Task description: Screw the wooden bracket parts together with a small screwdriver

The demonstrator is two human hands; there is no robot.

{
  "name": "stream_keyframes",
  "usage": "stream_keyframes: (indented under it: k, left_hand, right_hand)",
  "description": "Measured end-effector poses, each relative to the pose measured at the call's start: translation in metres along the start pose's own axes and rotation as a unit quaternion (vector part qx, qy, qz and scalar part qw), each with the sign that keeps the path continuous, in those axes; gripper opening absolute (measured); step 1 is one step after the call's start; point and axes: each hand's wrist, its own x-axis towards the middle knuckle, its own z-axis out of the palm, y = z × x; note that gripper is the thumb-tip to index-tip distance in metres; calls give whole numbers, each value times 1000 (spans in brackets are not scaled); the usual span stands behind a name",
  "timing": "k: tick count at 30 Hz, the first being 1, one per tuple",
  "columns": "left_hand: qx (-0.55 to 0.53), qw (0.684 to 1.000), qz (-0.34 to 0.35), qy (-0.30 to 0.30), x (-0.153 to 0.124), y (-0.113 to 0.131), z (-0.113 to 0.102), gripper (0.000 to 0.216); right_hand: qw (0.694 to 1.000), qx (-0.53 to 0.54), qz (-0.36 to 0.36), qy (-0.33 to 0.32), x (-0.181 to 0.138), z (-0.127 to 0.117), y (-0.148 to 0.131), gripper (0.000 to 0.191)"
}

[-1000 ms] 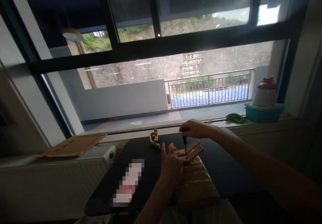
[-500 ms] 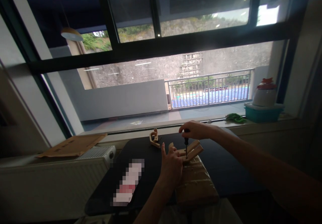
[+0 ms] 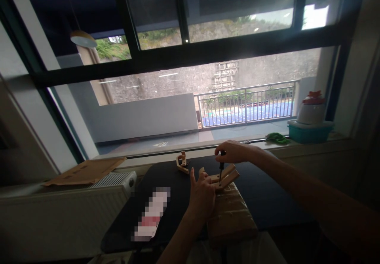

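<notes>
My right hand [image 3: 233, 152] is closed round the dark handle of a small screwdriver [image 3: 221, 172], whose tip stands upright on a wooden piece [image 3: 227, 176] of two pale slats. That piece rests on the far end of a brown cardboard package [image 3: 231, 216] lying on a black table [image 3: 166, 177]. My left hand [image 3: 202, 196] grips the near end of the wooden piece, with one finger raised.
A second small wooden part [image 3: 182, 162] lies near the table's far edge. A pale packet [image 3: 152, 215] is on the table's left. A white radiator [image 3: 59, 216] with cardboard [image 3: 84, 169] on it stands left. On the windowsill right are a teal box [image 3: 310, 131] and a green thing [image 3: 276, 138].
My right hand has shifted slightly to the right on the screwdriver handle, and the screwdriver leans a little more. The left hand and the wooden piece have stayed put.
</notes>
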Motion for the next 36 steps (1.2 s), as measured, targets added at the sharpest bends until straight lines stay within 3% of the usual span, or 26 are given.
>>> stream_keyframes:
  k: [5,15,24,36]
  left_hand:
    - [-1,1000,-8,-6,0,1,-1,27]
    - [3,1000,-9,-10,0,0,-1,28]
    - [-2,1000,-12,-15,1,1,0,31]
    - [3,1000,-8,-15,1,1,-1,28]
  right_hand:
    - [999,31,-13,-21,-1,5,3,31]
    - [999,33,17,18,7,14,-3,25]
    - [998,46,-39,18,3,4,1,29]
    - [998,44,-34,14,7,6,0,29]
